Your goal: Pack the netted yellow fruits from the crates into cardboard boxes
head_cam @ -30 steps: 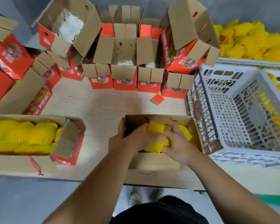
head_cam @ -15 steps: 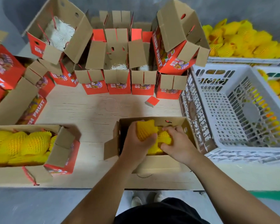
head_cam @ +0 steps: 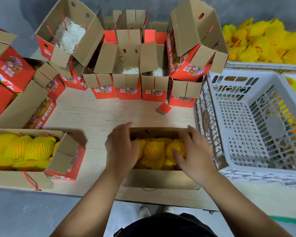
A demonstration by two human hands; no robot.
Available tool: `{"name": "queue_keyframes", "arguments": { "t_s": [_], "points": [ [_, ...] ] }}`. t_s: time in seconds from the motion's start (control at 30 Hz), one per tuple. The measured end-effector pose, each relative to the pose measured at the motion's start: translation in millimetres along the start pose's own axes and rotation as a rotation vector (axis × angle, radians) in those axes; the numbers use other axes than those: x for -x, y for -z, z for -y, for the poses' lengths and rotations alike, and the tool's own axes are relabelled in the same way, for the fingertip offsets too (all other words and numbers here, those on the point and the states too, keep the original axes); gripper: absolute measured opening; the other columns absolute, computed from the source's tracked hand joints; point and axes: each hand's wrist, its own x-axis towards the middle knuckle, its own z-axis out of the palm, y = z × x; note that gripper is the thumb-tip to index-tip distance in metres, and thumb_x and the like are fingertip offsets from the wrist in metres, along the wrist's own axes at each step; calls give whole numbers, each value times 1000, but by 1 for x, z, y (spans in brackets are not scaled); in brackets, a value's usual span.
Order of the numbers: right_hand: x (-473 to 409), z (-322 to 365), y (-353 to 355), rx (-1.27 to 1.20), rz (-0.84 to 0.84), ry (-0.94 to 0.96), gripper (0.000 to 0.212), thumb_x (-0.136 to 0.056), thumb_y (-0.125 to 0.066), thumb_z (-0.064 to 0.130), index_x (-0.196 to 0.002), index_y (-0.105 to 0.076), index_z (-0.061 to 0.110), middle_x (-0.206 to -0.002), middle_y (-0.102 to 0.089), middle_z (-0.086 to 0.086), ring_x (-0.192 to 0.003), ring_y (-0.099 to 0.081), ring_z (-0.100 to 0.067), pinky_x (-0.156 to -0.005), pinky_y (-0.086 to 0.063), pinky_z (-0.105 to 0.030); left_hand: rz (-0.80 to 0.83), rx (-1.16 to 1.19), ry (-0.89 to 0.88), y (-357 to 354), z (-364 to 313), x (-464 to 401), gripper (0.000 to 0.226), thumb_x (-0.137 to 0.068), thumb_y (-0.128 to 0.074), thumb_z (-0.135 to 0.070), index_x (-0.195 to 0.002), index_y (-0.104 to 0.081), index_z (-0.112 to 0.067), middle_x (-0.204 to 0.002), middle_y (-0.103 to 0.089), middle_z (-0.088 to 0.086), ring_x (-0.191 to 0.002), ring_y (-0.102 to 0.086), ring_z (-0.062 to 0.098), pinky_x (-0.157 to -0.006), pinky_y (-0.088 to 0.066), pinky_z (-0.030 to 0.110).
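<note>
We press our left hand and right hand, fingers spread, onto netted yellow fruits lying inside an open cardboard box on the tabletop, beside a white plastic crate.

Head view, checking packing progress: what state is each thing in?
Front box: open, filled with netted fruits.
Left hand: open, at box's left end.
Right hand: open, resting on fruit.
Left box: open, full.
White crate: empty.
Back boxes: open, fruitless.
</note>
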Motion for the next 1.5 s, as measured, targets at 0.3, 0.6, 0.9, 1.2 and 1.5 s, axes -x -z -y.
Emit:
{"name": "queue_keyframes", "arguments": {
  "t_s": [0.3, 0.6, 0.9, 1.2, 1.5],
  "points": [
    [12, -30, -12, -362, 57, -330, 66, -102, -51, 10, -159, -22, 27, -135, -60, -16, -112, -64, -37, -92, -51, -46, 315, 239, 459, -1, 30, 18, 30, -107, -42, -21, -130, -61, -17, -122, -68, 9, -109, -62, 28, -99, -49, 42],
    [-88, 11, -21, -394, 12, -159, 45, -95, -52, 6, -136, -60, 23, -118, -72, -16, -108, -66, -41, -88, -52, -41, 144, 730, 823, 19, 37, 46, 30, -102, -45, -4, -123, -44, -26, -101, -59, -6, -89, -59, 9, -71, -50, 25],
    [-162, 221, -96, -770, -212, -450, 57, -91, -60, 11, -147, -47, 12, -144, -54, -7, -134, -51, -30, -113, -41, -42, -182, 1122, 1184, 46, 83, 50, 35, -94, -51, 9, -120, -38, -12, -113, -59, 25, -93, -60, 36, -89, -57, 55],
    [-117, 289, -146, -892, 238, -243, 70, -104, -48, 17, -159, -14, 42, -147, -53, -1, -126, -58, -29, -107, -50, -41, 61, 1426, 1441, 86, 151, 47, 15, -99, -62, -18, -112, -63, -12, -108, -69, 13, -95, -64, 28, -103, -51, 56],
    [-108, 263, -135, -979, 317, -333, 58, -107, -46, 29, -158, -21, 38, -142, -57, 0, -111, -64, -21, -96, -54, -38, 508, 1246, 1230, 103, 181, 41, 38, -91, -73, -42, -113, -66, -12, -97, -76, 13, -94, -73, 30, -93, -58, 55]
  ]
}}
